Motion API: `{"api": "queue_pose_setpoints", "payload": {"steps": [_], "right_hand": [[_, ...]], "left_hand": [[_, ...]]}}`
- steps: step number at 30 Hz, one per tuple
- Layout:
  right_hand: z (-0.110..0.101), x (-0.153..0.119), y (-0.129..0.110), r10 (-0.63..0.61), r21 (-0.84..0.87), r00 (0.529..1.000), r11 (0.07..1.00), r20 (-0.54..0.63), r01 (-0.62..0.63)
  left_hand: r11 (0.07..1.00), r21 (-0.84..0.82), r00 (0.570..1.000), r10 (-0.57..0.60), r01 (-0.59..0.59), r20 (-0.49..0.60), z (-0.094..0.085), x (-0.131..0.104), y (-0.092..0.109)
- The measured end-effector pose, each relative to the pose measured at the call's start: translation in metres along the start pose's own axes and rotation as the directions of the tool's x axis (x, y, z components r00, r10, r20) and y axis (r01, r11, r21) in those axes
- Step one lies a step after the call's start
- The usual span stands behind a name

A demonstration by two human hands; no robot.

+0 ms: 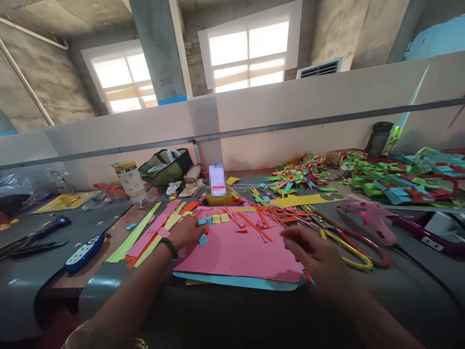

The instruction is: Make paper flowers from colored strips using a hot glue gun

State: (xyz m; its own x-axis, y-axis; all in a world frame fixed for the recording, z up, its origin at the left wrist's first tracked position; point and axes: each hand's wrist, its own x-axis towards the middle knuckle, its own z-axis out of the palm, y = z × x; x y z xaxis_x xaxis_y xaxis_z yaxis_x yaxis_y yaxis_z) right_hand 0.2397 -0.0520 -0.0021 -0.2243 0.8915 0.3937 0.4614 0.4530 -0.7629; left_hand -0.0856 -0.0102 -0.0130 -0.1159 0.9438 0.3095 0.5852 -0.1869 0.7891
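Note:
My left hand point(187, 233), with a dark bead bracelet at the wrist, is bent over the left edge of a pink paper sheet point(240, 257). Its fingertips are drawn together on small blue paper squares point(202, 239); the exact grip is partly hidden. Close by lie small pale-yellow squares point(220, 218). Over the sheet's right side hovers my right hand point(314, 249), its fingers loosely curved and apart, with nothing visible in them. Thin orange and red paper strips point(259, 225) are scattered at the sheet's far side. Light-blue paper point(236, 281) shows beneath the pink.
Scissors with yellow handles point(354, 254) and a pink glue gun point(376, 220) lie at right, with a purple tool point(428, 235) beyond. Colored paper strips point(152, 237) and a blue-and-white tool point(84, 254) are at left. Behind stand a phone point(217, 178), a tumbler point(132, 184) and folded-paper pieces point(298, 172).

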Motion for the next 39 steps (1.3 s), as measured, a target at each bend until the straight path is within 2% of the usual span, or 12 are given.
{"api": "queue_pose_setpoints", "payload": {"steps": [4, 7, 11, 13, 16, 19, 21, 26, 28, 31, 35, 39], "right_hand": [[-0.006, -0.006, -0.008, -0.033, -0.071, 0.997, 0.997, 0.072, 0.039], [-0.011, 0.002, -0.02, -0.04, -0.152, 0.99, 0.987, 0.132, 0.06], [-0.006, 0.041, -0.033, 0.0, -0.414, 0.954, 0.901, 0.301, 0.131], [0.004, 0.069, -0.035, 0.066, -0.546, 0.911, 0.817, 0.407, 0.185], [0.027, 0.105, -0.033, 0.154, -0.625, 0.853, 0.746, 0.499, 0.231], [0.049, 0.128, -0.021, 0.216, -0.666, 0.835, 0.713, 0.506, 0.22], [0.055, 0.135, -0.009, 0.235, -0.684, 0.835, 0.699, 0.498, 0.211], [0.045, 0.144, 0.015, 0.243, -0.703, 0.867, 0.693, 0.435, 0.159], [0.043, 0.143, 0.014, 0.203, -0.69, 0.889, 0.707, 0.411, 0.157], [0.052, 0.138, 0.007, 0.153, -0.657, 0.907, 0.737, 0.393, 0.161], [0.071, 0.131, 0.009, 0.204, -0.621, 0.899, 0.778, 0.387, 0.09], [0.073, 0.132, 0.018, 0.22, -0.515, 0.899, 0.857, 0.377, 0.006]], "left_hand": [[0.998, 0.054, 0.985, 0.035, -0.045, 0.172, 0.014, 0.01, 0.011], [0.995, 0.057, 0.984, 0.066, -0.076, 0.165, 0.014, 0.02, 0.018], [0.993, 0.09, 0.987, 0.063, -0.077, 0.148, 0.002, 0.04, 0.018], [0.991, 0.114, 0.981, 0.049, -0.072, 0.19, -0.001, 0.048, 0.016], [0.989, 0.132, 0.973, 0.04, -0.072, 0.229, 0.007, 0.054, 0.011], [0.99, 0.111, 0.969, 0.056, -0.085, 0.24, 0.02, 0.052, 0.007], [0.991, 0.091, 0.967, 0.071, -0.096, 0.244, 0.025, 0.048, 0.005], [0.993, 0.049, 0.976, 0.098, -0.109, 0.193, 0.024, 0.043, 0.003], [0.993, 0.036, 0.981, 0.106, -0.113, 0.162, 0.024, 0.042, 0.003], [0.993, 0.014, 0.986, 0.116, -0.119, 0.123, 0.026, 0.042, 0.003], [0.994, -0.016, 0.99, 0.107, -0.106, 0.093, 0.028, 0.041, 0.004], [0.994, -0.056, 0.992, 0.096, -0.091, 0.085, 0.028, 0.04, 0.004]]}}
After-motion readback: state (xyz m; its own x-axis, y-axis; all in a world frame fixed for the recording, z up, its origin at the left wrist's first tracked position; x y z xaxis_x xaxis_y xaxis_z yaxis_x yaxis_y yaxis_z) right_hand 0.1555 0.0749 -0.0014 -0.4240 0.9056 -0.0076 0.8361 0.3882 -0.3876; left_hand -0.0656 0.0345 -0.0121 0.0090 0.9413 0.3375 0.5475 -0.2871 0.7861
